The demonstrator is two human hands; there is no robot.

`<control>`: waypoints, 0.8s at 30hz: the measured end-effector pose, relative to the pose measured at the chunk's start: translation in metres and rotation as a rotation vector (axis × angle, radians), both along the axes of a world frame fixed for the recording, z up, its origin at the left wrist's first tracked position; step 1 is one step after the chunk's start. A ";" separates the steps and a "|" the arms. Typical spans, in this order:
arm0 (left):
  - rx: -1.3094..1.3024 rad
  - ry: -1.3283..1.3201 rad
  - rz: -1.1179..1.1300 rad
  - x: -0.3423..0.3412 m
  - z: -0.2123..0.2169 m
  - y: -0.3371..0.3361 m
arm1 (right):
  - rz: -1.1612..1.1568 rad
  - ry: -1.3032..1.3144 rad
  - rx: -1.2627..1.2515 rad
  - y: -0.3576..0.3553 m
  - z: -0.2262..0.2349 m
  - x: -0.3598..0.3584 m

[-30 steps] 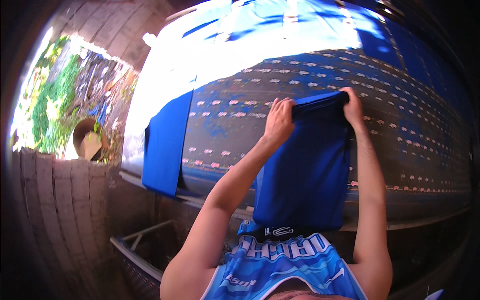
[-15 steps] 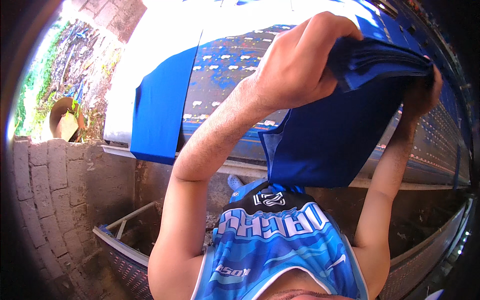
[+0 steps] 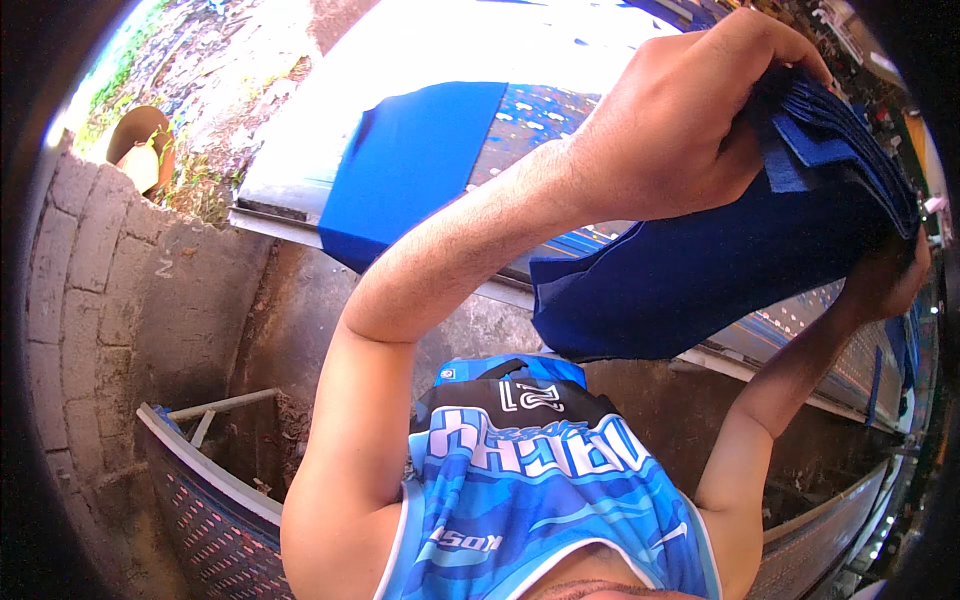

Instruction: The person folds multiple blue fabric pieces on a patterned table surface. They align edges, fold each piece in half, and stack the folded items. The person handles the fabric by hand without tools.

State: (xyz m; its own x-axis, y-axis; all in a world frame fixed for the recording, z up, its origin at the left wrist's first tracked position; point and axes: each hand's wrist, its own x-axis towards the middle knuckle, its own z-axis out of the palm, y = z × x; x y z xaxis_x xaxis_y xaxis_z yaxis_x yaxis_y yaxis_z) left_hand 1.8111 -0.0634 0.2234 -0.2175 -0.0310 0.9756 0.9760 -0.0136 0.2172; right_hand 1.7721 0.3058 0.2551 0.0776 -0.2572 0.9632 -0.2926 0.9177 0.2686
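A stack of dark blue fabric pieces (image 3: 690,265) hangs between my two hands, its layered edges bunched along the top. My left hand (image 3: 690,130) is closed on the upper left end of the stack, with the fingertips tucked behind the cloth. At the upper right end, my right hand (image 3: 895,280) grips the other corner, partly in shadow. The lower part of the cloth droops in front of my body, above the near edge of the table. A flat blue fabric piece (image 3: 410,160) lies over the table's left part and hangs over its front edge.
The long table (image 3: 545,110) has a dark, slotted top stained with blue, and its far side is washed out by sunlight. A brick wall (image 3: 100,240) stands at the left. Low slotted panels (image 3: 215,525) lie on both sides of me. A round brown container (image 3: 140,140) sits outside.
Both hands have moved to the right in the picture with the fabric stack still held. The view has shifted, so the flat blue piece on the table appears further right.
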 end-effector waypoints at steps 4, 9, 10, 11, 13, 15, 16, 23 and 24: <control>-0.016 0.144 0.245 0.004 0.011 -0.029 | 0.044 -0.070 0.053 -0.031 0.001 0.017; -0.240 -0.050 0.078 -0.019 0.015 -0.072 | 0.196 -0.202 -0.006 -0.070 -0.016 0.000; -0.235 -0.056 0.077 -0.022 0.012 -0.077 | 0.193 -0.207 0.004 -0.073 -0.018 -0.008; -0.231 -0.062 0.075 -0.026 0.010 -0.080 | 0.185 -0.244 -0.025 -0.075 -0.021 -0.013; -0.222 -0.112 0.111 -0.038 0.005 -0.085 | 0.222 -0.285 -0.031 -0.088 -0.024 -0.024; -0.224 -0.198 0.180 -0.065 -0.004 -0.089 | 0.228 -0.324 -0.039 -0.098 -0.030 -0.042; -0.200 -0.185 0.148 -0.081 -0.009 -0.090 | 0.214 -0.343 -0.043 -0.102 -0.035 -0.055; -0.120 -0.356 0.063 -0.239 -0.089 -0.088 | 0.236 -0.544 -0.114 -0.115 -0.093 -0.183; -0.025 -0.404 -0.104 -0.271 -0.118 -0.093 | 0.256 -0.579 -0.135 -0.125 -0.103 -0.204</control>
